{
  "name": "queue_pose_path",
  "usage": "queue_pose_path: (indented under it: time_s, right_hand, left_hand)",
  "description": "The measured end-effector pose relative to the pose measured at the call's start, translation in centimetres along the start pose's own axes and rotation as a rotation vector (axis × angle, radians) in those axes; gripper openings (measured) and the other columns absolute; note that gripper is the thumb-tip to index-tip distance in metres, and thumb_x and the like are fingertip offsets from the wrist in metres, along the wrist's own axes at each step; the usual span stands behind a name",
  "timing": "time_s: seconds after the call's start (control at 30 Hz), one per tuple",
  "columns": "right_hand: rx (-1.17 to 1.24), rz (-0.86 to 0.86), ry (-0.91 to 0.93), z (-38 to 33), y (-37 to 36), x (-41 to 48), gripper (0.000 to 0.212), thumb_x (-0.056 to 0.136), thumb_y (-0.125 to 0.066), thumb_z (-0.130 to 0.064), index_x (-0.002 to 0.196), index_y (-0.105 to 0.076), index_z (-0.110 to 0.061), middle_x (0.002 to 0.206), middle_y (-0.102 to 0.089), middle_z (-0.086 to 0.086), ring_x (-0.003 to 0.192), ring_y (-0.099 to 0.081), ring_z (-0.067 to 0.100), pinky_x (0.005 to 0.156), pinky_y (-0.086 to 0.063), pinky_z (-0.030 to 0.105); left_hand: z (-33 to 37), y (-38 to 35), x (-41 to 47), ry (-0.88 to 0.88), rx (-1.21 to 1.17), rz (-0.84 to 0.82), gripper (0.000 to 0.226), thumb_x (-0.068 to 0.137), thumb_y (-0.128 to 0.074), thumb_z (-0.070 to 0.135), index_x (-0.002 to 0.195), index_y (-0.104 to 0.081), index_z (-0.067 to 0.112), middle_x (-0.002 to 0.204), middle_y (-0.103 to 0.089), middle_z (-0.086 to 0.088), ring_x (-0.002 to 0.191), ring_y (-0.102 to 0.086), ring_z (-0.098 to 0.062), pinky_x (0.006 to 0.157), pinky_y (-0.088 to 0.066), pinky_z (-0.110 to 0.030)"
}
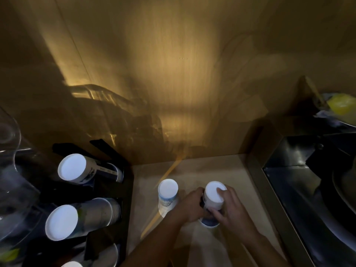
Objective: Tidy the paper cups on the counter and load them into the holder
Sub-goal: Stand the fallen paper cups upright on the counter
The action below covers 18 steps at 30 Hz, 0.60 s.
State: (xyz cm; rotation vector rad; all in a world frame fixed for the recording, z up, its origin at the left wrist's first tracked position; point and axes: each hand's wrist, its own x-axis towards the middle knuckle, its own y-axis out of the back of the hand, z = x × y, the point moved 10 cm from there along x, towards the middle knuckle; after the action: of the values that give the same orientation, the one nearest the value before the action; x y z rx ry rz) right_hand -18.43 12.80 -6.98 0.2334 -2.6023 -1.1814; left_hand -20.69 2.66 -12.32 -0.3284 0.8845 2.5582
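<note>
Dim counter (192, 170), (half-hidden) cup (212, 195)

Both hands, left (190, 206) and right (230, 211), clasp an upturned cup stack (212, 197) beside a lone cup (167, 195).

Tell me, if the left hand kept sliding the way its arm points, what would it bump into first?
The left hand already touches the cup stack it grips with the right hand. Going straight on, it would push that stack first, probably; depth is hard to judge.
</note>
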Motion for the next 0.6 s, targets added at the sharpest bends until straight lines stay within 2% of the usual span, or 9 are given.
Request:
queue_pose_path:
  time_s: [0.13, 0.27, 0.37, 0.47, 0.53, 0.6]
  right_hand:
    - [-0.033, 0.017, -0.009, 0.2, 0.0, 0.4, 0.05, 0.074, -0.075, -0.02, 0.113, -0.049, -0.004, 0.123, -0.049, 0.019, 0.106, -0.053, 0.032, 0.079, -0.049, 0.037]
    - [-0.097, 0.005, -0.031, 0.2, 0.1, 0.4, 0.05, 0.076, -0.072, -0.027, 0.115, -0.048, -0.006, 0.125, -0.048, 0.016, 0.103, -0.054, 0.031, 0.074, -0.051, 0.036]
    - [-0.199, -0.023, -0.036, -0.6, 0.4, 0.4, 0.049, 0.077, -0.07, -0.031, 0.115, -0.049, -0.008, 0.126, -0.049, 0.019, 0.106, -0.052, 0.035, 0.082, -0.044, 0.041]
    - [-0.324, 0.032, -0.002, -2.4, 1.8, 0.3, 0.046, 0.077, -0.068, -0.035, 0.113, -0.053, -0.01, 0.131, -0.048, 0.021, 0.116, -0.046, 0.036, 0.091, -0.035, 0.045]
    - [-0.268, 0.132, 0.062, -4.7, 3.0, -0.2, 0.04, 0.078, -0.062, -0.033, 0.11, -0.056, -0.01, 0.124, -0.054, 0.019, 0.11, -0.049, 0.033, 0.089, -0.034, 0.041]
    - [-0.14, 0.187, 0.087, -6.7, 3.4, -0.9, 0.03, 0.081, -0.058, -0.028, 0.105, -0.057, -0.01, 0.108, -0.064, 0.013, 0.097, -0.054, 0.028, 0.081, -0.037, 0.035]
  left_hand:
    - [0.4, 0.2, 0.1, 0.014, 0.057, -0.018, 0.072, 0.069, -0.078, 0.022, 0.131, -0.042, 0.011, 0.132, -0.056, -0.009, 0.117, -0.054, -0.025, 0.099, -0.046, -0.036]
    - [1.3, 1.0, -0.5, 0.024, 0.185, -0.079, 0.06, 0.077, -0.071, 0.024, 0.127, -0.043, 0.009, 0.129, -0.058, -0.014, 0.113, -0.056, -0.03, 0.095, -0.046, -0.04]
    - [2.2, 2.4, -1.8, 0.029, 0.249, -0.112, 0.053, 0.081, -0.067, 0.026, 0.125, -0.044, 0.008, 0.124, -0.06, -0.016, 0.108, -0.058, -0.031, 0.089, -0.046, -0.039]
    - [2.8, 4.5, -3.7, 0.047, 0.158, -0.081, 0.064, 0.082, -0.068, 0.033, 0.135, -0.038, 0.015, 0.133, -0.054, -0.012, 0.112, -0.056, -0.025, 0.089, -0.045, -0.031]
    - [2.8, 6.0, -5.3, 0.054, 0.062, -0.011, 0.066, 0.08, -0.068, 0.037, 0.137, -0.037, 0.022, 0.133, -0.052, -0.008, 0.105, -0.055, -0.016, 0.083, -0.041, -0.025]
    - [2.2, 7.5, -7.0, 0.066, -0.036, 0.067, 0.062, 0.08, -0.068, 0.038, 0.134, -0.04, 0.024, 0.124, -0.054, -0.005, 0.099, -0.054, -0.013, 0.081, -0.041, -0.025]
